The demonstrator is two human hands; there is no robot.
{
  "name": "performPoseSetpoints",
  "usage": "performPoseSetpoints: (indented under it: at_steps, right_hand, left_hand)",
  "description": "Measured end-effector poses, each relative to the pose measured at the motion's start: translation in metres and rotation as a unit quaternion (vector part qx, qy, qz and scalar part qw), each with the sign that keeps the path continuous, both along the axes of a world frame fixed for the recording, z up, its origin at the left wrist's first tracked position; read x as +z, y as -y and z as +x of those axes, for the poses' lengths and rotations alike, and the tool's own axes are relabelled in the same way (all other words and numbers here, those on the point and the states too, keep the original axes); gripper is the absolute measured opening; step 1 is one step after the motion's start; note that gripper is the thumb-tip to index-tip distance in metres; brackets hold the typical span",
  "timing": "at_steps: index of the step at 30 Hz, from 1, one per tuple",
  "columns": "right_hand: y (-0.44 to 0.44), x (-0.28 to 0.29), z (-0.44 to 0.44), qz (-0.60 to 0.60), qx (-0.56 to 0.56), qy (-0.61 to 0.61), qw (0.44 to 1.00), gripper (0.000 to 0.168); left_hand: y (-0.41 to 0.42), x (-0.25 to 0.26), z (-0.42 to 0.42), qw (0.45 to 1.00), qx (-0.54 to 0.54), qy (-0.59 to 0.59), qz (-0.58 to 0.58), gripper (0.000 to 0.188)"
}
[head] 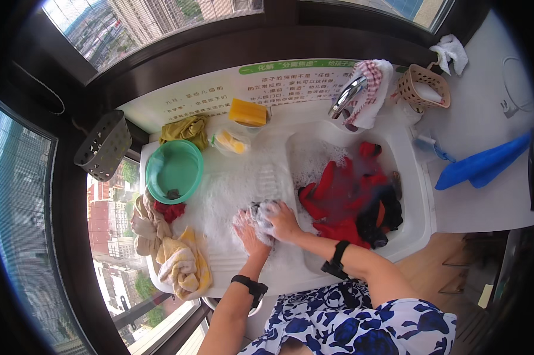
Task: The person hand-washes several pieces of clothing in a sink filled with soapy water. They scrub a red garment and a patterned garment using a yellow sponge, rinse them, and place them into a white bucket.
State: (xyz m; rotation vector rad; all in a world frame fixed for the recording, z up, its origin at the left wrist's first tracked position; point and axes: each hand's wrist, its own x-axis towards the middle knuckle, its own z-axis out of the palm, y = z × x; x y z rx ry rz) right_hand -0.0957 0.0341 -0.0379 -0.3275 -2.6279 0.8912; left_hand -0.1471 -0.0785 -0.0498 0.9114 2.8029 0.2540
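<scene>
On the ribbed washboard [225,257] of a white laundry sink, my left hand [248,230] and my right hand [281,222] press together on a small, sudsy dark cloth [257,209]. Foam covers much of the cloth and parts of both hands, so its shape is hard to tell. My right hand grips it from above and to the right. My left hand lies against its lower left side. To the right, the sink basin [420,213] holds soapy water with red garments [338,195] and a black garment [384,208] soaking in it.
A green plastic basin [171,173], a yellow-white towel [185,262], and an olive cloth [187,131] line the left side. At the back are a yellow sponge [248,112] and a chrome faucet [349,95] draped with a checked towel [373,97]. A blue cloth [480,162] hangs right.
</scene>
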Motion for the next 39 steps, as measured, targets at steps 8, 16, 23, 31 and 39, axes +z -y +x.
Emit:
performPoseSetpoints:
  at_steps: [8, 16, 23, 31, 39]
  right_hand:
    - [-0.048, -0.029, -0.085, 0.088, -0.143, 0.043, 0.985, 0.025]
    - [0.010, -0.001, 0.002, 0.018, 0.003, 0.058, 0.998, 0.039]
    - [-0.025, -0.019, -0.108, 0.110, -0.146, 0.080, 0.980, 0.028]
    - [0.005, -0.017, 0.020, 0.040, -0.008, -0.020, 0.999, 0.029]
    - [-0.041, -0.019, -0.081, 0.077, -0.083, 0.095, 0.989, 0.036]
  left_hand:
    - [-0.004, -0.014, -0.002, 0.999, -0.040, 0.002, -0.012, 0.081]
    - [0.008, -0.022, -0.005, 1.000, -0.020, -0.018, -0.001, 0.077]
    - [0.006, -0.034, -0.008, 0.992, 0.001, -0.017, 0.125, 0.079]
    - [0.001, -0.013, -0.005, 0.999, -0.025, -0.045, 0.002, 0.079]
    - [-0.007, 0.008, -0.005, 0.996, -0.004, 0.063, 0.060, 0.085]
